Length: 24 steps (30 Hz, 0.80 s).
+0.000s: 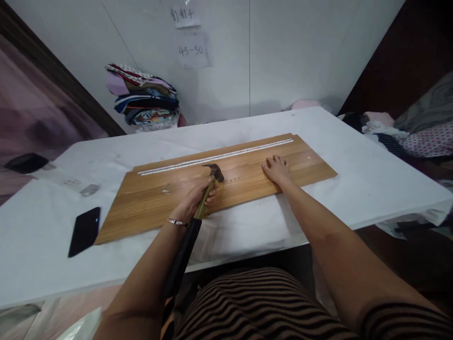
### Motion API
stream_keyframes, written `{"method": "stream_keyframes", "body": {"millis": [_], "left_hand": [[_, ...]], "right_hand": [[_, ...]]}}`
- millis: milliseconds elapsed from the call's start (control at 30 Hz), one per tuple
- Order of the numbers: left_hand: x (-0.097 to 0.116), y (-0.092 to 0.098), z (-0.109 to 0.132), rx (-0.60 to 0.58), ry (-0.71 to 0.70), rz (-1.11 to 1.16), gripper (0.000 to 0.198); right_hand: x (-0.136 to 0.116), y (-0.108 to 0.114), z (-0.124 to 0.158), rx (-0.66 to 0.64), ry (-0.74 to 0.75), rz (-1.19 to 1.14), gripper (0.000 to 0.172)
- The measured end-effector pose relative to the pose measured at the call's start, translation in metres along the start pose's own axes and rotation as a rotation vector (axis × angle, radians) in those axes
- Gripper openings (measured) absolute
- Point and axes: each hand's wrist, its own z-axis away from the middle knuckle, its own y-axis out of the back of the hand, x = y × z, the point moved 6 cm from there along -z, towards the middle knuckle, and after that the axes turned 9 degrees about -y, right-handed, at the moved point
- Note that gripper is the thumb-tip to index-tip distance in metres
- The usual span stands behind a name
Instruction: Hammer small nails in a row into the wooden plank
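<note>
A long wooden board (141, 203) lies across the white table (371, 179). My left hand (193, 196) is closed around a hammer (207, 191), gripping it close to its dark head, which rests on the board beside a short row of small nail marks (231, 180). The hammer's black handle runs back under my forearm. My right hand (276, 170) lies flat on the board to the right, fingers spread, holding nothing. A thin pale strip (215, 157) runs along the board's far edge.
A black phone (85, 231) lies on the table left of the board, with a small clear item (89, 190) behind it. Folded clothes (145, 101) are stacked against the white wall. More fabric is piled at the right beyond the table edge.
</note>
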Motion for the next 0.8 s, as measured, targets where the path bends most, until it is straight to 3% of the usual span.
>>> {"method": "stream_keyframes", "body": {"millis": [533,800], "left_hand": [[-0.0031,0.0049,-0.0041,-0.065,-0.018,0.006,0.027],[-0.0027,0.0014,-0.0024,-0.037,-0.008,0.008,0.026]], "right_hand": [[0.0013,-0.0028,-0.0023,-0.008,-0.003,-0.023,0.054],[0.0006,-0.0015,-0.0019,-0.004,0.002,-0.022,0.052]]}}
